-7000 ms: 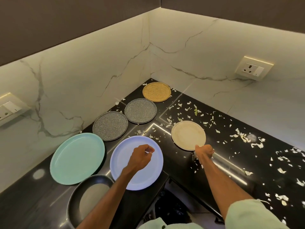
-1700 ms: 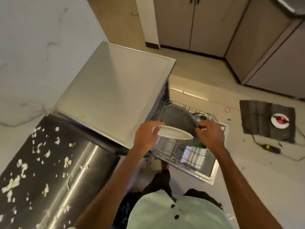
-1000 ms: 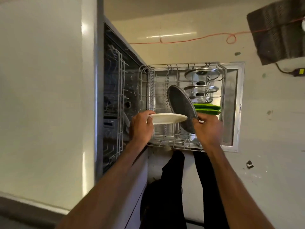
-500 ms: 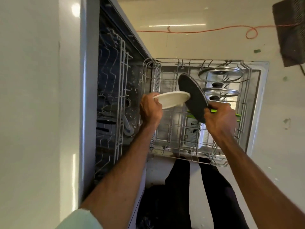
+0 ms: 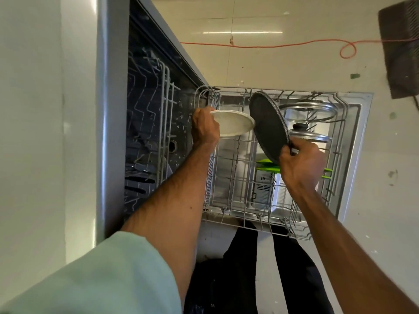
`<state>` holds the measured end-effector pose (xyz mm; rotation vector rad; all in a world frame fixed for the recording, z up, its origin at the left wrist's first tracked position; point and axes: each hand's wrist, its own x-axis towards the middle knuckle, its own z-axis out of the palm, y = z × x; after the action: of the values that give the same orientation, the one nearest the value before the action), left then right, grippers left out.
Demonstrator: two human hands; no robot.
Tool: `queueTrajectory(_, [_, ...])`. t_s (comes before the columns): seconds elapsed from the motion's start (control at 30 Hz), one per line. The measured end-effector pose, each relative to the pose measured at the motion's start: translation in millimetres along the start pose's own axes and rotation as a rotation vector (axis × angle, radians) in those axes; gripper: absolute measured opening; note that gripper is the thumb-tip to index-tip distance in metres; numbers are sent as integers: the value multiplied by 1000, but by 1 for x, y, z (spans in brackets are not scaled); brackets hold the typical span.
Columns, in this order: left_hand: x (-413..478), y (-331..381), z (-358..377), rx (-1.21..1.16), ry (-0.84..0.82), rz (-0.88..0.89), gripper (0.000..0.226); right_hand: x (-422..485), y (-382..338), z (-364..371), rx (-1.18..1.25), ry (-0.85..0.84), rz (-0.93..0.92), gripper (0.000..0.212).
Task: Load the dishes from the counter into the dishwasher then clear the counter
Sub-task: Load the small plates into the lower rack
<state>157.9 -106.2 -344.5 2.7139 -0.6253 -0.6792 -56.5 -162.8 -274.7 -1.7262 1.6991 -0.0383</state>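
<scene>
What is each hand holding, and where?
Left hand grips the round cream plate by its rim; right hand pinches the dark speckled round plate at its lower edge.

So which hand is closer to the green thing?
Right. The right hand, gripping the grey plate, is beside the green thing. The left hand, holding the white plate, is farther off.
</scene>
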Motion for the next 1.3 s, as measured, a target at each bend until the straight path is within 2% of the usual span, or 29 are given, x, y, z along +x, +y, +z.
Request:
queueTrajectory(0.47, [10, -5, 11, 74, -41, 105, 30, 8, 8, 2, 4, 15, 24, 26])
queueTrajectory(0.63, [1, -30, 24, 99, -157, 90, 25, 6, 4, 1, 0, 19, 15, 28])
queueTrajectory(0.73, [-6, -57, 36, 97, -241, 16, 23, 4, 6, 3, 0, 6, 20, 30])
queueTrajectory(0.83, [-14, -77, 49, 68, -207, -16, 34, 0, 7, 5, 1, -11, 31, 31])
queueTrajectory(0.93, [-22, -77, 44, -16, -184, -46, 27, -5, 8, 3, -6, -21, 57, 31])
queueTrajectory(1.1, [-23, -69, 33, -14, -183, 6, 23, -14, 10, 0, 5, -33, 58, 31])
queueTrajectory(1.2, [-21, -53, 23, 58, -131, 50, 30, -16, 11, -1, 4, -37, 58, 31])
queueTrajectory(1.3, [-19, -35, 12, 55, -172, 116, 25, -16, 11, -2, 19, -28, 55, 32])
